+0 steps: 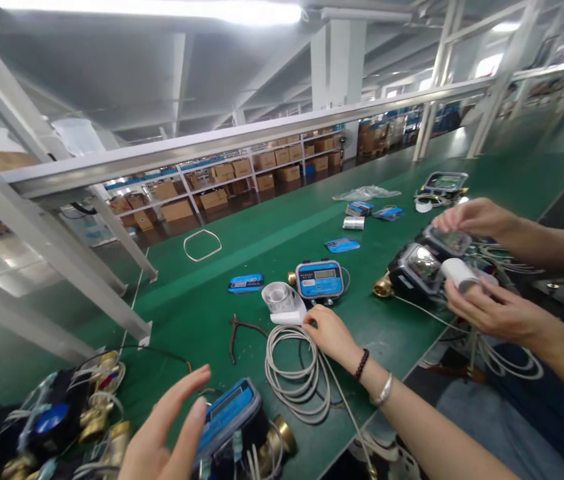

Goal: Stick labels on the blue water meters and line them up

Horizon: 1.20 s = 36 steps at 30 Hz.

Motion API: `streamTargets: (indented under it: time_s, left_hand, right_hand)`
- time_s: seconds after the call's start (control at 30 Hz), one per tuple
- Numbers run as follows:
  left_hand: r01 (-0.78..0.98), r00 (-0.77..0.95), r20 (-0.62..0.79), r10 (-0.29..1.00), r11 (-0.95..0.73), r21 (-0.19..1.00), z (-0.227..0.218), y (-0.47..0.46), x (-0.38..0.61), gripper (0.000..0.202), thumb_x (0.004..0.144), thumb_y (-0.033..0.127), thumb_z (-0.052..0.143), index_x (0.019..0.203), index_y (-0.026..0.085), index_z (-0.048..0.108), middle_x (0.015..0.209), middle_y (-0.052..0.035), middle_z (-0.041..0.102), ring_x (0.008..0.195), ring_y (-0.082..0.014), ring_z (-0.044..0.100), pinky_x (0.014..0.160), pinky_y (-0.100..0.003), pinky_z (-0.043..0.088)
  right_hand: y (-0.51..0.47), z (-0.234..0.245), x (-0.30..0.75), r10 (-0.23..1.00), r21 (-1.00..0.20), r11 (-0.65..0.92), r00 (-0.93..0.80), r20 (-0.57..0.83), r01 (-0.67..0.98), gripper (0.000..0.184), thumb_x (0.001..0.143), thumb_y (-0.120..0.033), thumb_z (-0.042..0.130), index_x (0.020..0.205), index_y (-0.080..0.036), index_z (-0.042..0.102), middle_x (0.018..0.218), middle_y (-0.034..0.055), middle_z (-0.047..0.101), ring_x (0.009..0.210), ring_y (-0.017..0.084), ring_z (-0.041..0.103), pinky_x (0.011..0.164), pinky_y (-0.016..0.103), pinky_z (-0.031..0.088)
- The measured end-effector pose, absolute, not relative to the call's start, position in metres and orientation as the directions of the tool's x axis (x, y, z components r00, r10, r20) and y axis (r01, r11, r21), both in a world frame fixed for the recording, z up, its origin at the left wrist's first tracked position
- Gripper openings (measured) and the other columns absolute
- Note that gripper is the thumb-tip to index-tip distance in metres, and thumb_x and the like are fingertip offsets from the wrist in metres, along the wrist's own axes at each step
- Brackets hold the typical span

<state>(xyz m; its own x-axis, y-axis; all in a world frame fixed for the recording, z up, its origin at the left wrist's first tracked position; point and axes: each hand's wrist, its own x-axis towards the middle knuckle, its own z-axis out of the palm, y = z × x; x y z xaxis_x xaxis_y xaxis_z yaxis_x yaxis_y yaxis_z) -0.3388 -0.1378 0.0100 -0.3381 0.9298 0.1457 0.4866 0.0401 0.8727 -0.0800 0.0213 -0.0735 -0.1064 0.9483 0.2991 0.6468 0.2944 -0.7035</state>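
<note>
In the lower foreground my left hand (165,430) has its thumb and fingers apart, beside a black water meter (235,413) with a blue display face and brass fitting. My right hand (332,337) is closed at the fingertips on the edge of a white label strip (287,318). The strip runs from a label roll (278,297) standing on the bench. Just behind the roll sits another blue-faced meter (320,280). Below my right hand lies a coil of grey cable (292,373), and dark-handled pliers (235,333) lie to the left of it.
Blue face plates (246,283) lie on the green bench (177,293). More meters with brass fittings (95,423) crowd the lower left. At right, another person's hands (499,310) hold a white roll (458,273) by a clear-covered meter (417,270). A white metal frame (62,267) rises at left.
</note>
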Motion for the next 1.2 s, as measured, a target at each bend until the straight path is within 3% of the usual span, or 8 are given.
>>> streamTargets:
  time_s: [0.17,0.37,0.57,0.73,0.87,1.0,1.1,1.2]
  left_hand:
    - [0.558,-0.027,0.035,0.999,-0.014,0.83,0.05,-0.065,-0.295,0.027,0.062,0.039,0.071,0.084,0.022,0.075,0.102,-0.0094,0.071,0.106,-0.0354,0.057,0.104,-0.046,0.032]
    - [0.292,0.041,-0.061,0.997,0.046,0.955,0.016,0.007,-0.275,0.033,0.048,0.019,0.082,0.079,0.015,0.071,0.089,-0.0116,0.072,0.102,-0.0341,0.06,0.096,-0.043,0.038]
    - [0.136,0.093,-0.072,0.993,0.059,0.989,0.007,0.021,-0.266,0.029,0.056,0.029,0.081,0.076,0.012,0.067,0.074,-0.0055,0.07,0.072,-0.0191,0.063,0.075,-0.03,0.046]
    - [0.036,-0.028,-0.104,0.994,0.105,0.994,-0.002,0.037,-0.272,0.036,0.062,0.04,0.076,0.082,0.015,0.06,0.067,-0.0016,0.065,0.059,-0.0137,0.058,0.06,-0.025,0.045]
    - [0.009,-0.062,-0.11,0.992,0.111,0.994,-0.006,0.039,-0.269,0.04,0.07,0.051,0.067,0.086,0.016,0.058,0.071,-0.0017,0.065,0.062,-0.0121,0.058,0.063,-0.024,0.045]
    - [0.066,0.056,-0.094,0.994,0.09,0.994,-0.008,0.033,-0.258,0.042,0.057,0.042,0.079,0.084,0.013,0.066,0.076,-0.0055,0.069,0.074,-0.0179,0.062,0.071,-0.027,0.045]
    - [0.117,0.046,-0.073,0.996,0.067,0.991,-0.012,0.035,-0.255,0.038,0.053,0.033,0.081,0.082,0.012,0.067,0.071,-0.0042,0.068,0.071,-0.0182,0.06,0.068,-0.026,0.043]
    - [0.136,-0.024,-0.044,0.999,0.047,0.99,-0.017,0.044,-0.259,0.041,0.062,0.04,0.073,0.091,0.013,0.065,0.066,-0.0006,0.064,0.063,-0.0153,0.055,0.061,-0.025,0.04]
  right_hand:
    - [0.015,-0.055,-0.086,0.898,-0.748,0.433,-0.168,0.407,0.504,0.008,0.081,-0.014,0.05,0.075,-0.018,0.054,0.084,0.0057,0.057,0.084,0.021,0.053,0.081,0.035,0.041]
    - [0.02,-0.034,-0.08,0.865,-0.801,0.502,-0.203,0.459,0.326,0.004,0.079,-0.019,0.05,0.075,-0.019,0.053,0.077,0.0009,0.054,0.067,0.016,0.049,0.064,0.029,0.04]
    - [0.033,-0.036,-0.079,0.875,-0.871,0.471,-0.201,0.441,0.141,0.012,0.082,-0.03,0.047,0.08,-0.019,0.05,0.069,-0.0013,0.052,0.062,0.014,0.048,0.058,0.027,0.038]
    - [0.037,-0.049,-0.083,0.898,-0.918,0.397,-0.215,0.385,0.018,0.026,0.069,-0.024,0.058,0.094,-0.017,0.054,0.078,0.0004,0.061,0.055,0.011,0.046,0.055,0.025,0.038]
    - [0.041,-0.06,-0.09,0.918,-0.929,0.369,-0.143,0.371,-0.042,0.025,0.068,-0.025,0.059,0.091,-0.018,0.053,0.071,-0.0015,0.057,0.057,0.012,0.049,0.057,0.026,0.039]
    - [0.048,-0.064,-0.093,0.931,-0.93,0.355,-0.057,0.361,-0.092,0.025,0.072,-0.034,0.057,0.091,-0.019,0.048,0.068,-0.0016,0.055,0.057,0.014,0.052,0.058,0.028,0.043]
    - [0.048,-0.065,-0.089,0.924,-0.922,0.379,-0.028,0.383,-0.082,0.029,0.078,-0.038,0.052,0.098,-0.018,0.052,0.078,0.0035,0.061,0.071,0.019,0.059,0.067,0.033,0.047]
    - [0.046,-0.067,-0.084,0.907,-0.907,0.42,-0.011,0.42,-0.027,0.036,0.073,-0.032,0.059,0.106,-0.019,0.058,0.092,0.0056,0.065,0.09,0.022,0.06,0.086,0.037,0.044]
